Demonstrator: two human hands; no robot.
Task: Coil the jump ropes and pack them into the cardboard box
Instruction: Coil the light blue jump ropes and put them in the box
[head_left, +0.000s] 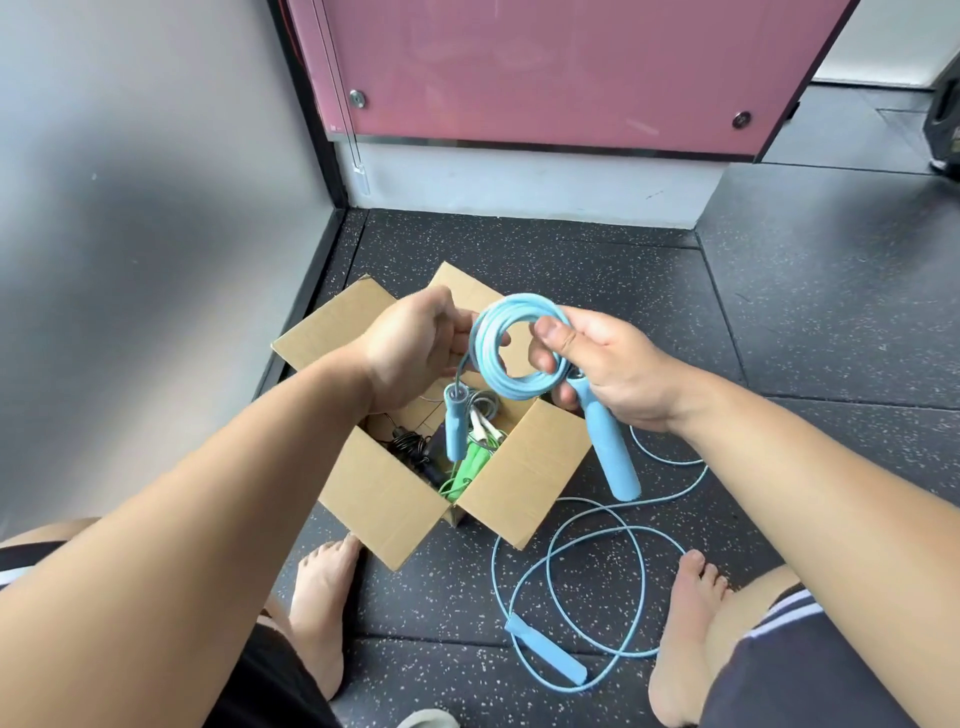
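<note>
Rope in hand: coiled blue rope (519, 353) held up above the cardboard box (524, 467), wound into a tidy ring.
Right hand (618, 369): thumb and fingers clamped across the ring's right side, one handle (615, 457) hanging below the palm.
Left hand (415, 348): fingers (457, 332) curled at the ring's left edge, pinching the cord by the look of it; second handle (454, 426) dangles straight down over the box.
Handling: light, limp cord, smooth enough to spring loose, I'd say. Best gripped across all the turns at once, with the handles as the only stiff, heavier parts.
Box contents: flaps open; a black rope (410, 449) on the left, a green rope (467, 467) in the middle, white handles (480, 423) behind it.
Room left: looks enough for this ring on top.
Waiting: loose blue rope (545, 652) sprawled on the floor (779, 322) just right of the box, not yet coiled.
</note>
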